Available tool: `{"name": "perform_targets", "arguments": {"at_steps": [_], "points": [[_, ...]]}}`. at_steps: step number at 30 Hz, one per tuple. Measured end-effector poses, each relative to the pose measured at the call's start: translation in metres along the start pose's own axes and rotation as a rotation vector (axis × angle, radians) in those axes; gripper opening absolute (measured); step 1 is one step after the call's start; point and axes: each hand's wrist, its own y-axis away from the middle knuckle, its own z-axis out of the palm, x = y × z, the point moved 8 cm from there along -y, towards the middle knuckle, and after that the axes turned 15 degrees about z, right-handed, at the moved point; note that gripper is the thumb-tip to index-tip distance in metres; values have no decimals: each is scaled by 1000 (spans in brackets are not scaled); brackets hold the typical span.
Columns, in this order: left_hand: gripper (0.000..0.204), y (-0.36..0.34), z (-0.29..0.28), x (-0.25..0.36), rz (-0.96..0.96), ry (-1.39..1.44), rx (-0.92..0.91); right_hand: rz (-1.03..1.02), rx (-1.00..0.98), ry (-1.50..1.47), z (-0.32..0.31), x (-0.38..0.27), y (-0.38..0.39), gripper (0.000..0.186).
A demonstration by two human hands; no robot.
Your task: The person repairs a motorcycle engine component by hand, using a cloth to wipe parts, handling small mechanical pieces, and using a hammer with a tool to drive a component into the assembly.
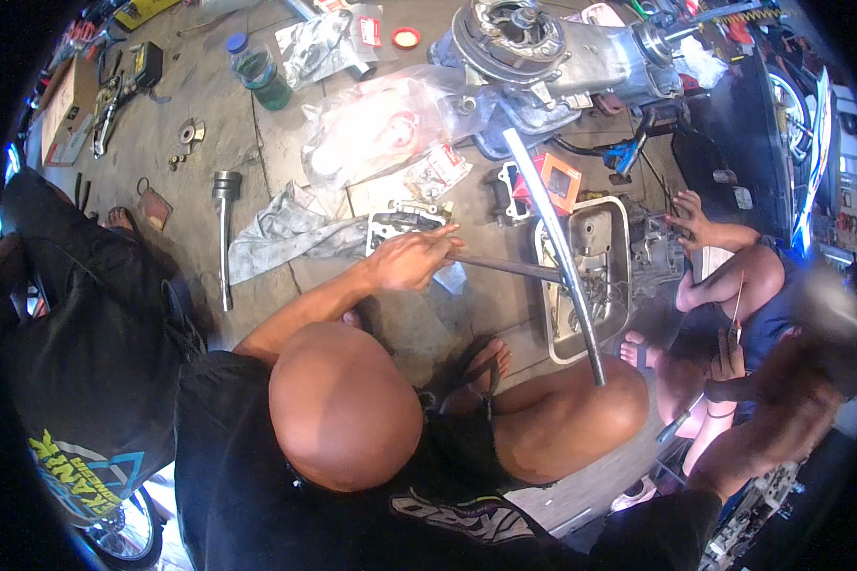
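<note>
My left hand [414, 257] is closed on the end of a dark metal bar [505, 266], held roughly level. The bar's far end meets a long shiny metal tube [552, 228], which slants down to my right knee [609, 409]. Beneath them lies a metal pan [619, 228] holding parts. A cast cover or gasket [390, 221] is just beyond my left hand. My right arm [752, 438] reaches up along the right side, where it blurs among another person's limbs; I cannot make out its fingers.
A large transmission housing [590, 67], plastic bags [352, 143], a jar [267, 86], a socket bar [224, 238] and a rag [286, 238] lie on the floor. A co-worker's hand [690, 224] is at the right; someone in black [86, 362] is at the left.
</note>
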Motion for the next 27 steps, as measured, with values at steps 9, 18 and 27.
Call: {"name": "perform_targets", "arguments": {"at_steps": [9,18,27], "points": [[31,9,17,-2,161,-92,20,47,-48,-536,-20,-17,-20,39],[18,-10,9,-2,117,187,83,173,-315,-665,36,-28,-19,52],[25,-5,-20,-2,18,275,340,-107,-276,-499,61,-77,-42,38]]}}
